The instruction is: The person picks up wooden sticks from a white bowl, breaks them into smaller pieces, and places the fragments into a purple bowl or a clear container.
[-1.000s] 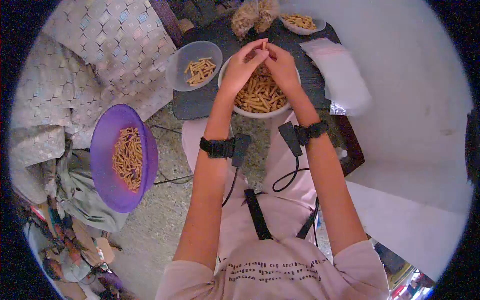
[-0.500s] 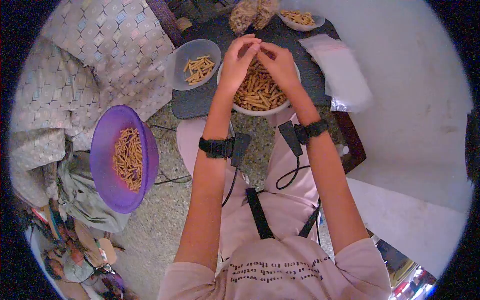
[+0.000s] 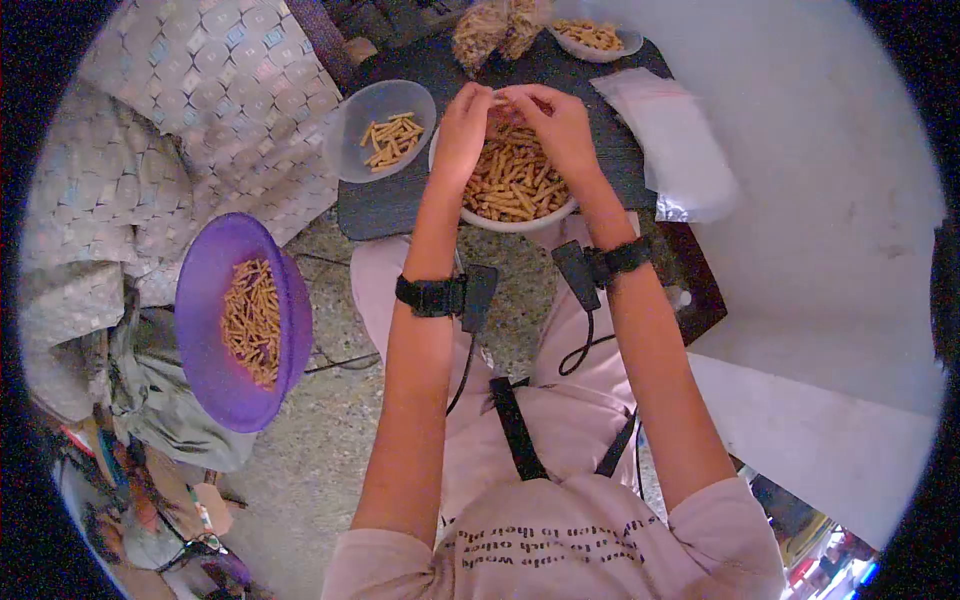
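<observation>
A white bowl (image 3: 515, 226) heaped with short brown stick-shaped pieces (image 3: 515, 185) stands on the dark table in front of me. Over its far side, my left hand (image 3: 466, 128) and my right hand (image 3: 562, 130) meet with fingers curled and closed. Between their fingertips shows a small pale piece (image 3: 501, 99), which looks like one of the sticks; the fingers partly hide it. Left of the bowl, a translucent bowl (image 3: 350, 135) holds several similar sticks (image 3: 392, 140).
A purple basin (image 3: 205, 320) with many sticks sits at lower left. Clear plastic bags (image 3: 685, 150) lie on the table's right side. At the back are a filled bag (image 3: 482, 38) and a small bowl (image 3: 625, 47) of pieces. Patterned fabric (image 3: 240, 110) covers the left.
My fingertips, pressed together over the bowl before, have come slightly lower and apart, and a small pale piece now shows between them. The view has shifted a little.
</observation>
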Tool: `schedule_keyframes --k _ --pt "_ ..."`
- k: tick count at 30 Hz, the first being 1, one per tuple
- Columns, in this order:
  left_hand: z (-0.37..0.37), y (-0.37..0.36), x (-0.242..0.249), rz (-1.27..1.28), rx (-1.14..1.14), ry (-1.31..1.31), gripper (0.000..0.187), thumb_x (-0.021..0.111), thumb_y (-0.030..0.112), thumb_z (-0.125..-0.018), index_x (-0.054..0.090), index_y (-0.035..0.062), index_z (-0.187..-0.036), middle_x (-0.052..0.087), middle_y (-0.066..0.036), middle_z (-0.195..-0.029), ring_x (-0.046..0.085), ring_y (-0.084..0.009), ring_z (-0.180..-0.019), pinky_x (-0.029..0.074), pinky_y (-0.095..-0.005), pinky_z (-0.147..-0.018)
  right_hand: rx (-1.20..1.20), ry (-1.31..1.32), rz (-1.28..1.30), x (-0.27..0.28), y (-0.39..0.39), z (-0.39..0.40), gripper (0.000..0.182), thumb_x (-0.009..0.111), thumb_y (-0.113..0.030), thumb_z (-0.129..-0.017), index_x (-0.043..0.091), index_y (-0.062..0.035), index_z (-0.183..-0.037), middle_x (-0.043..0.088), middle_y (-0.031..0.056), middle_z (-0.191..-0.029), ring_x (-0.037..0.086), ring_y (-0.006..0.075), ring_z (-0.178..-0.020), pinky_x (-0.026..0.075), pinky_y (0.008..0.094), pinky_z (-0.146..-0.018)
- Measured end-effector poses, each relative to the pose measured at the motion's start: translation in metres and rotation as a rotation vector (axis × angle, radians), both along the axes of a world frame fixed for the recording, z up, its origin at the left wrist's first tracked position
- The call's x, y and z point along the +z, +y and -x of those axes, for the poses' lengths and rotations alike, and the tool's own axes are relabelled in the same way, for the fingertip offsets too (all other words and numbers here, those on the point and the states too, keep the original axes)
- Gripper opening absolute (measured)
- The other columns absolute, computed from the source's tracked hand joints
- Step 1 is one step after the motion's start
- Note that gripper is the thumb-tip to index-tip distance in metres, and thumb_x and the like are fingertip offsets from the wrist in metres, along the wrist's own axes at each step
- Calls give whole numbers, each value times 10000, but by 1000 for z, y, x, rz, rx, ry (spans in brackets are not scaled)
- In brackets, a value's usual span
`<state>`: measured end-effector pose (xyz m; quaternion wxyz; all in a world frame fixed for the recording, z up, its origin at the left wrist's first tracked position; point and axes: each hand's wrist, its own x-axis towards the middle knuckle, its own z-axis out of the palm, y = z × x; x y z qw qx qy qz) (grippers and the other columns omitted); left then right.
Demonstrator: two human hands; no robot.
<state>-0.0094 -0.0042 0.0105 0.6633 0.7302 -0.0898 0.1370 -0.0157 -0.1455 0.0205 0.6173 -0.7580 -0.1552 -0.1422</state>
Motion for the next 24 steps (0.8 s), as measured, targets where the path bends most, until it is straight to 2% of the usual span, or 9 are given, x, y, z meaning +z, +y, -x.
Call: schedule_keyframes --k 2,3,5,9,12,14,17,21,24 --pt "-6 6 -9 -54 12 54 351 473 368 -908 543 34 -828 544 -17 -674 504 -83 -591 380 -236 -496 40 -49 14 -2 2 -1 241 583 -249 -847 671 -48 -948 679 94 -889 646 194 -840 488 293 -767" --pt "-6 7 -5 -83 17 80 371 460 387 -910 542 37 -819 532 -16 -647 494 -80 -564 371 -234 -478 45 -43 31 -2 4 -1 251 567 -237 -861 655 -34 -980 672 85 -905 629 168 -845 479 279 -771" --pt "-4 8 0 85 -37 197 314 483 350 -909 537 53 -823 516 -10 -614 479 -82 -534 364 -223 -466 53 -32 66 -3 7 0 275 535 -214 -889 624 -5 -1044 657 66 -936 595 116 -856 460 252 -778" --pt "-2 15 7 461 -44 187 184 539 257 -896 515 77 -868 555 -28 -649 494 -90 -527 363 -205 -460 -29 -62 299 -29 7 -16 264 524 -210 -882 611 -44 -1068 652 98 -950 608 215 -861 461 304 -773" --pt "-1 16 9 597 74 39 152 571 198 -881 488 79 -927 596 -54 -737 498 -90 -539 387 -209 -482 -99 -92 614 -38 10 -10 291 532 -261 -860 615 -77 -1069 629 121 -1019 576 292 -946 430 396 -820" --pt "-5 19 5 672 107 -22 192 562 191 -884 455 77 -995 609 -94 -865 557 -131 -614 445 -233 -548 -109 -98 891 -24 16 5 318 534 -316 -843 623 -105 -1064 603 133 -1087 538 325 -1021 387 457 -860" --pt "-4 18 2 829 150 -157 293 546 172 -888 388 78 -1116 590 -137 -1032 614 -208 -755 501 -282 -670 -39 -27 1037 -16 20 8 368 524 -389 -831 624 -130 -1072 583 118 -1122 499 328 -1076 325 492 -891" --pt "0 16 4 858 174 -257 382 495 106 -881 340 112 -1230 507 -185 -1239 604 -366 -925 507 -365 -838 -31 -83 950 -26 15 4 357 505 -393 -843 629 -119 -1036 610 116 -1042 535 298 -1020 325 473 -877" --pt "8 12 13 747 73 -125 358 503 133 -878 401 100 -1220 564 -155 -1167 616 -313 -910 501 -333 -816 -58 -147 746 -34 11 -5 332 537 -367 -840 635 -82 -977 629 111 -965 576 270 -924 393 428 -808"
